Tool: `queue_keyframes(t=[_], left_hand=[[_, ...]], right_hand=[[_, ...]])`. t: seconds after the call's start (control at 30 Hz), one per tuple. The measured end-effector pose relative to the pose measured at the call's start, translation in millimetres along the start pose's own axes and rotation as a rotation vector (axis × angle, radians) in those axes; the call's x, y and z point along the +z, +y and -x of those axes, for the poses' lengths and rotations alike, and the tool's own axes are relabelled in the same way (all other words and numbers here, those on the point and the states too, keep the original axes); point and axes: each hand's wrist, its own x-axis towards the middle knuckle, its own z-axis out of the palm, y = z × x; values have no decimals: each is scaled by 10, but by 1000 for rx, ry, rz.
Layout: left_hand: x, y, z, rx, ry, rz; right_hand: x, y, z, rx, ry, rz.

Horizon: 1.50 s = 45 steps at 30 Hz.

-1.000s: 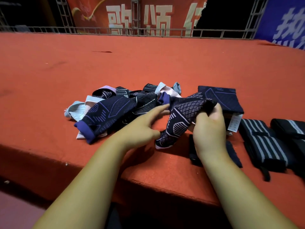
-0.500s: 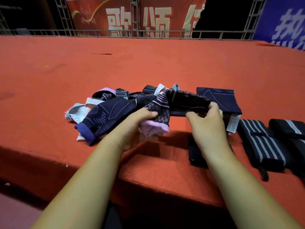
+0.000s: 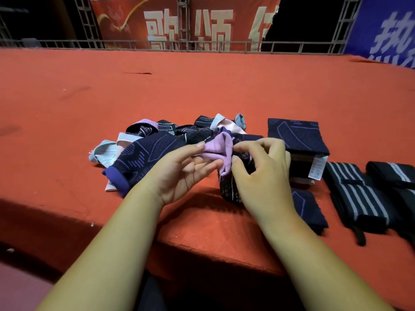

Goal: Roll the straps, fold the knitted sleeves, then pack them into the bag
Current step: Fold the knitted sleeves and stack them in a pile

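A dark knitted sleeve with a lilac cuff hangs between my hands above the red surface. My left hand pinches the lilac cuff, palm turned up. My right hand grips the dark body of the same sleeve, which hangs below it. A loose heap of knitted sleeves lies behind and left of my hands. Folded dark sleeves are stacked to the right, with a white label showing. Another folded dark piece lies near the front edge. Two rolled black straps with grey stripes lie at far right.
All of it lies on a red carpeted platform whose front edge drops off just under my forearms. A metal rail and printed banners stand along the far side. No bag is in view.
The sleeve, stretched sideways between both hands before, is now bunched, with its dark end hanging under my right hand. Both hands have come closer together, and the lilac cuff has turned upward.
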Motion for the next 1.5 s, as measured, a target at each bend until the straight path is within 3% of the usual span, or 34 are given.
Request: queue_keyframes(t=[0.1,0.23,0.33,0.47,0.53,0.63,0.8,1.0,1.1,1.2,1.3,1.4,1.5], left_hand=[[-8,-15,-1,44,-38,-55],[31,-33,-7,58,-24,-105],[38,-42,-27,116,7,-342],[28,-44,-57,320,108,-600],[63,-47,-57,421,172,-647],[143,-61,-43,624,331,-909],[285,-122,-12,856,473,-1150],[209,-134,-24,529,164,-754],[122,-149,-68,526,90,-899],[107,-158,-104,576,120,-1017],[164,-179,-103,539,169,-853],[225,-163,-119,579,219,-741],[269,-131,-136,596,277,-631]], right_hand=[[12,24,-31,3,-24,23],[-22,-45,-64,126,-182,-241],[-80,-38,-90,215,-246,-335],[-181,-21,-164,261,-273,-385],[-222,-30,-191,298,-257,-415],[-253,-46,-205,331,-190,-387],[-291,-121,-173,264,-47,-268],[-313,-110,-237,455,-94,-623],[-318,-99,-278,520,-108,-760],[-324,-108,-291,555,-120,-826],[-361,-85,-289,444,-167,-639],[-384,-46,-248,153,-225,-352],[-378,-3,-216,59,-267,-309]])
